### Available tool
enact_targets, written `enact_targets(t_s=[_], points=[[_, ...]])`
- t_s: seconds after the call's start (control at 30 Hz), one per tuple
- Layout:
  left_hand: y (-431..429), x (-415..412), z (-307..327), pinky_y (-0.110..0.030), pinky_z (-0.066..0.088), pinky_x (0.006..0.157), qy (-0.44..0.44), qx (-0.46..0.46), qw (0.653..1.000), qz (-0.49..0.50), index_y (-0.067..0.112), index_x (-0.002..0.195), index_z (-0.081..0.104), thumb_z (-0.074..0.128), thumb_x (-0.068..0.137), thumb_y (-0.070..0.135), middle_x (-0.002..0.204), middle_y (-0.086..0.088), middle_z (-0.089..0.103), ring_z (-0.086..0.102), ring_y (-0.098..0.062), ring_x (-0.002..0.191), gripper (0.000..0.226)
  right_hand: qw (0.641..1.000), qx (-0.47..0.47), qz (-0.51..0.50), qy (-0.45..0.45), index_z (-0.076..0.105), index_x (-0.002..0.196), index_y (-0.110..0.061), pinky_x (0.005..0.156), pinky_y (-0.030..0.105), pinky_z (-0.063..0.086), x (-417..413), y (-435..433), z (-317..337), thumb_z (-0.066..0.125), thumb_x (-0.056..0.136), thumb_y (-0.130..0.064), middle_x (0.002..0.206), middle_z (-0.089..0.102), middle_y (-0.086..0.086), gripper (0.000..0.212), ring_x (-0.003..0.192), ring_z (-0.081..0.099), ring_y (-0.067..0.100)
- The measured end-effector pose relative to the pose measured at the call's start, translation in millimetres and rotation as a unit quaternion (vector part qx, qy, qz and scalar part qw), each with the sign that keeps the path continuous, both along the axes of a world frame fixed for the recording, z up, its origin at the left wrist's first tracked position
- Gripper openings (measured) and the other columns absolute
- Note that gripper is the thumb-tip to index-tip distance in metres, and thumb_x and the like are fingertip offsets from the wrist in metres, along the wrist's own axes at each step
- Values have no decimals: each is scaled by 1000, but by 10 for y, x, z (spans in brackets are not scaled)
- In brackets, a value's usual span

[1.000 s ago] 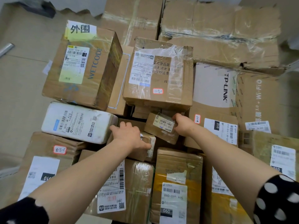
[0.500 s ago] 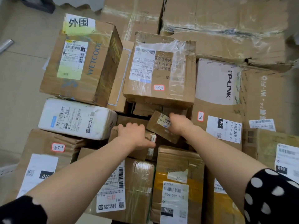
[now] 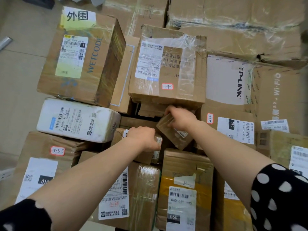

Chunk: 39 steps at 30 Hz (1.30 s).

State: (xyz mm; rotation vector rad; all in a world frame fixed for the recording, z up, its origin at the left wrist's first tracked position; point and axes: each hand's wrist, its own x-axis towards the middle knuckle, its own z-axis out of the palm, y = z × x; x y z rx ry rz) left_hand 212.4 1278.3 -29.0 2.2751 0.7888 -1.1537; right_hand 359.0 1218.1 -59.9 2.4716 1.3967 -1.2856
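Tipped further onto its edge since a second ago, the small taped parcel point(image 3: 175, 138) sat wedged just below the 3-2-1 box point(image 3: 166, 67), my right hand point(image 3: 181, 120) curled over its top edge, my left hand point(image 3: 143, 139) gripping the low carton point(image 3: 119, 135) beside it. It seemed light, stiff, tape-slick; its short ends offered a hold, and only upward lay free.

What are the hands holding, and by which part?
Right hand grips the small taped parcel by its upper end; left hand clasps a small box across its top.
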Motion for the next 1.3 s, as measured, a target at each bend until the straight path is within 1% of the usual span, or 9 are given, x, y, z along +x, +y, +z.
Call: enact_targets(t_s=[0.17, 0.27, 0.37, 0.43, 0.6, 0.83, 1.0, 1.17, 1.3], points=[[10, 18, 11, -36, 41, 80, 2, -15, 1000, 12, 22, 98, 49, 56, 83, 50, 104, -1, 59, 55, -23, 97, 32, 996, 30, -65, 50, 50, 119, -25, 96, 34, 45, 122, -75, 72, 69, 85, -22, 127, 43, 7, 39, 109, 52, 22], [60, 49, 22, -36, 45, 85, 8, -41, 998, 47, 19, 109, 55, 58, 80, 52, 109, -2, 61, 57, -23, 101, 44, 990, 50, -110, 68, 52, 117, -26, 100, 37, 44, 151, -136, 85, 67, 87, -22, 127, 43, 7, 33, 110, 52, 24], [120, 74, 86, -51, 16, 114, 61, -7, 998, 9, 20, 133, 48, 55, 77, 63, 134, -9, 51, 39, -29, 132, 71, 983, 69, -149, 86, 53, 116, -25, 98, 36, 44, 160, -180, 132, 65, 88, -21, 124, 46, 7, 30, 109, 52, 23], [151, 68, 170, -63, 5, 112, 110, 24, 994, 9, 21, 141, 39, 54, 74, 71, 149, -12, 33, 20, -32, 142, 85, 979, 82, -157, 100, 53, 115, -24, 97, 36, 46, 141, -208, 175, 64, 89, -19, 124, 49, 6, 29, 110, 52, 22], [161, -11, 198, -63, 24, 108, 143, 32, 985, 90, 14, 151, 16, 59, 66, 79, 154, -12, 21, 20, -32, 141, 116, 973, 112, -168, 110, 51, 110, -27, 97, 39, 48, 29, -229, 252, 65, 88, -18, 124, 51, 1, 27, 112, 53, 19], [45, 41, 209, -54, 29, 103, 99, 5, 991, 84, 21, 142, 35, 58, 67, 79, 149, -8, 31, 26, -30, 138, 98, 974, 98, -187, 77, 39, 138, -29, 103, 42, 44, 12, -337, 251, 64, 89, -27, 139, 43, 5, 55, 126, 46, 23], [99, 24, 165, -54, 32, 108, 99, -14, 988, 115, 20, 146, 31, 62, 59, 82, 151, -10, 28, 24, -31, 140, 111, 966, 111, -220, 73, 38, 142, -29, 104, 39, 44, -12, -465, 272, 68, 85, -32, 140, 39, 3, 64, 127, 44, 21], [35, -5, 150, -69, 5, 109, 119, 2, 991, 63, 23, 142, 39, 50, 58, 90, 150, -8, 34, 23, -31, 141, 107, 955, 141, -260, 34, 41, 139, -21, 95, 31, 44, -46, -614, 363, 72, 81, -34, 132, 41, 1, 68, 121, 42, 15], [31, -22, 84, -65, -15, 108, 72, 36, 996, -35, 25, 129, 55, 34, 61, 94, 137, -3, 51, 30, -29, 138, 99, 941, 158, -300, 14, 45, 130, -18, 84, 24, 41, -48, -709, 394, 75, 78, -31, 124, 45, -1, 62, 111, 42, 8]])
